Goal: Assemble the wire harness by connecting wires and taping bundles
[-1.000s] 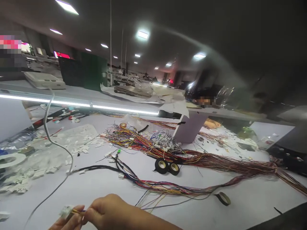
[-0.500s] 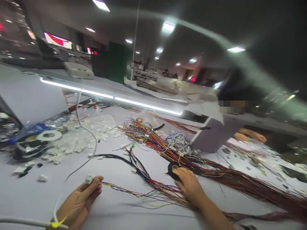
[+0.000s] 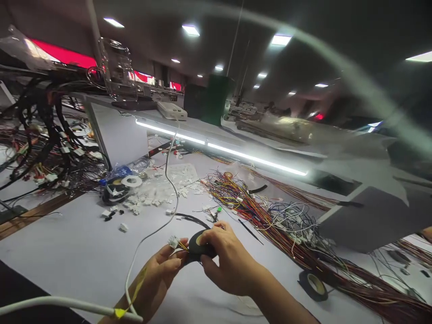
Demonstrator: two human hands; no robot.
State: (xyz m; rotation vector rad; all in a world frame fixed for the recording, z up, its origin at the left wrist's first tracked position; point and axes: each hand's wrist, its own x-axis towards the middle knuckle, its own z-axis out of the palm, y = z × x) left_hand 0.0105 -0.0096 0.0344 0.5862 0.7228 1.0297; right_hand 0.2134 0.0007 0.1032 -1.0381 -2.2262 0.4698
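Observation:
My left hand (image 3: 161, 270) pinches a small white connector (image 3: 173, 241) with thin coloured wires running out of it. My right hand (image 3: 227, 261) grips a roll of black tape (image 3: 198, 246) and holds it right against those wires, beside the left fingers. Both hands are close together over the white table (image 3: 74, 247), near its front edge. A second roll of black tape (image 3: 312, 285) lies flat on the table to the right of my right forearm.
A thick bundle of coloured wires (image 3: 270, 220) runs across the table to the right. Loose white connectors (image 3: 151, 198) and tape rolls (image 3: 118, 189) lie at the left. A white cable (image 3: 168, 180) hangs down. A light strip (image 3: 222, 150) runs under the shelf behind.
My right hand picked the black tape roll off the table and brought it to the left hand's wires. The view swung left, showing a tangle of black harness at the far left.

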